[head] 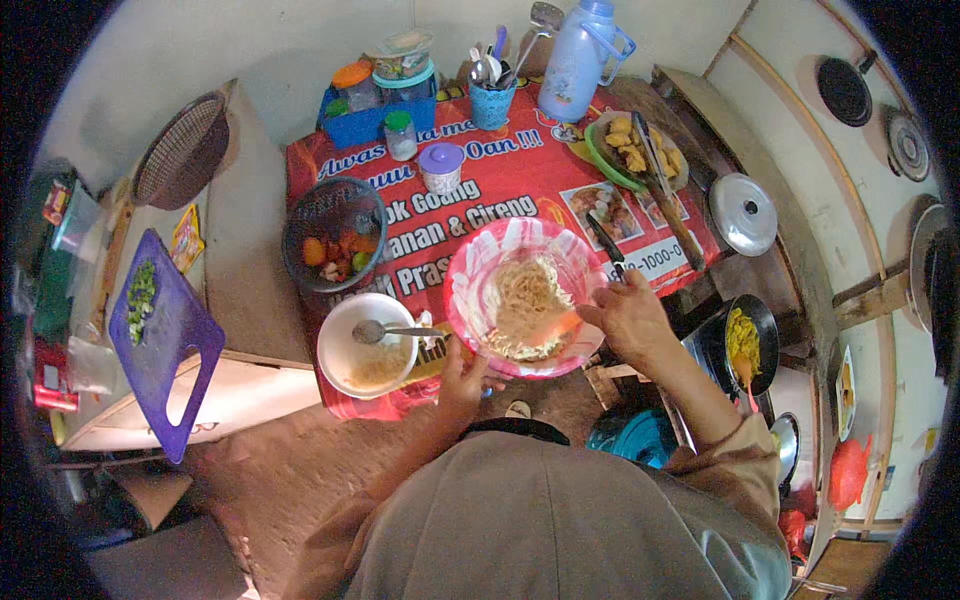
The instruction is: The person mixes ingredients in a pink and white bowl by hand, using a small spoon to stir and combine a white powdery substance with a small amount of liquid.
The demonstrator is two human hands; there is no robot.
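Note:
A pink-and-white plastic bowl (pixel 465 270) is in front of me, tilted slightly, with a pale, shredded or noodle-like food (pixel 525 296) inside. My left hand (pixel 466 379) grips its near-left rim. In my right hand (pixel 630 319), at the bowl's right side, is an orange utensil (pixel 559 328) whose blurred head lies in the food. A dark, slim utensil (pixel 606 238) shows just above my right fingers; I cannot tell whether it is held or lying on the table. Left of the pink bowl stands a white bowl (pixel 341 330) with a metal spoon (pixel 405 331) across it and light brown residue inside.
A dark basket (pixel 292 247) of vegetables sits on the red printed table cover (pixel 510 176). Behind are a blue thermos (pixel 574 71), a utensil cup (pixel 493 105) and fried food (pixel 634 146) under tongs. A pan (pixel 766 337) is right; a purple cutting board (pixel 169 367) left.

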